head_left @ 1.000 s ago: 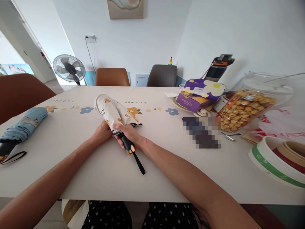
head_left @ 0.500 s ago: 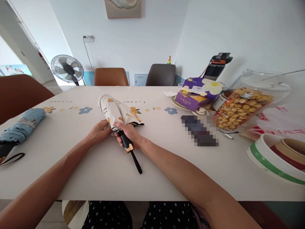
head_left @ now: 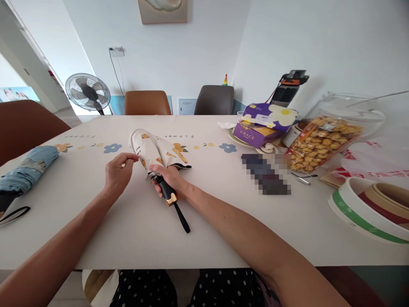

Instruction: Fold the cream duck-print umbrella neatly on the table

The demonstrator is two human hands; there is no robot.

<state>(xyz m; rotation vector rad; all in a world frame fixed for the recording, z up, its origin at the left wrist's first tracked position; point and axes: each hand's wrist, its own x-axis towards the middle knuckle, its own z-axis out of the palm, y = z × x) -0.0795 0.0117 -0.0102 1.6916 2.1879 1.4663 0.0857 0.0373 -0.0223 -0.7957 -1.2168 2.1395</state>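
A folded white umbrella (head_left: 148,149) with small orange and yellow prints lies at a slant on the table, its fabric loose and a dark-edged flap spread to the right. My right hand (head_left: 168,177) is closed round its lower end, where the fabric meets the black handle with a gold-coloured band. A black wrist strap hangs from the handle toward me. Just left of the fabric, my left hand (head_left: 119,170) is raised with fingers curled and fingertips pinched together. Whether anything is between those fingertips cannot be made out.
A blue folded umbrella (head_left: 30,170) lies at the table's left. On the right are a purple box (head_left: 262,128), a blurred-out dark object (head_left: 266,175), a clear jar of brown snacks (head_left: 326,145) and rolls of tape (head_left: 367,209). Chairs and a fan (head_left: 87,91) stand beyond.
My left hand has come up and left from the umbrella's lower edge, its fingers now curled into a pinch. My right hand keeps its grip on the umbrella.
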